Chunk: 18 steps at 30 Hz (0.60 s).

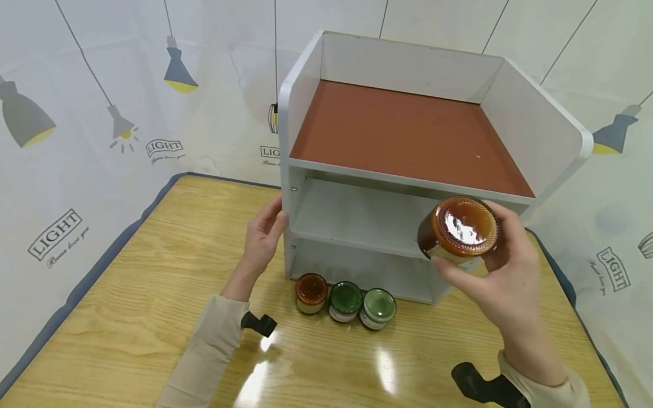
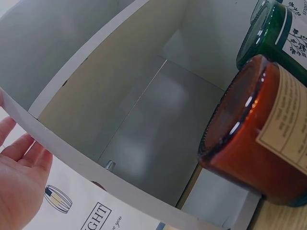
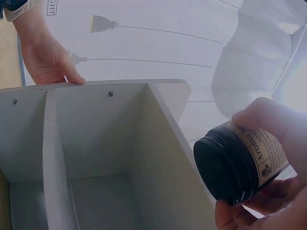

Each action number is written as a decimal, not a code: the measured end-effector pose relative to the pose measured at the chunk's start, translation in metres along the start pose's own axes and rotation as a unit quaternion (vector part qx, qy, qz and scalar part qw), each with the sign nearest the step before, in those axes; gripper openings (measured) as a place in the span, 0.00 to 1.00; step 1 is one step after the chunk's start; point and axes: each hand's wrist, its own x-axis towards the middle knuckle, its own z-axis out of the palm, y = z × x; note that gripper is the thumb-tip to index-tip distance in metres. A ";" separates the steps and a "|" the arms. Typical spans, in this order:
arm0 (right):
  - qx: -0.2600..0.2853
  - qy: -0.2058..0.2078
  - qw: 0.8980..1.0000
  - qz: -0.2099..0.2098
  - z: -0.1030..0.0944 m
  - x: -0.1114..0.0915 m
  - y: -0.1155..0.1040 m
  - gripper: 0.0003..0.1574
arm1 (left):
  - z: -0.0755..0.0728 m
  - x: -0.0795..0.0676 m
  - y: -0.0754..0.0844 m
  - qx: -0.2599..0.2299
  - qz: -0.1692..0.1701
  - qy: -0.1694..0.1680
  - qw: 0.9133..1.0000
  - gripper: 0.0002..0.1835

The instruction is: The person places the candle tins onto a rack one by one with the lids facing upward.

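My right hand grips an amber glass jar in front of the shelf unit's right side, its ribbed base towards the head camera. A paper label reading "Aroma" wraps the dark-looking jar in the right wrist view. With fingers against the outer left panel, my left hand touches the white shelf unit near its front edge. Before the unit's bottom front edge, another amber jar, a dark green jar and a light green jar stand in a row on the table.
The unit has a walled top with a reddish-brown surface and two compartments below, split by a white shelf board. Small metal pegs show on its inner left wall. Under it lies a wood-grain table, with lamp-printed sheeting behind.
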 end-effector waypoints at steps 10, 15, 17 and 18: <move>-0.027 0.002 0.999 0.017 0.002 0.010 -0.011 0.46 | -0.001 0.000 -0.004 -0.004 0.000 -0.004 1.000 0.27; -0.036 0.002 0.999 0.011 0.004 0.018 -0.013 0.43 | -0.001 0.000 -0.004 -0.002 -0.003 -0.002 1.000 0.26; -0.039 0.003 0.999 0.006 0.005 0.022 -0.015 0.42 | -0.002 0.000 -0.004 0.000 -0.005 -0.002 1.000 0.26; -0.037 0.005 0.999 0.005 0.006 0.025 -0.015 0.42 | -0.002 0.000 -0.004 0.001 -0.006 -0.001 1.000 0.26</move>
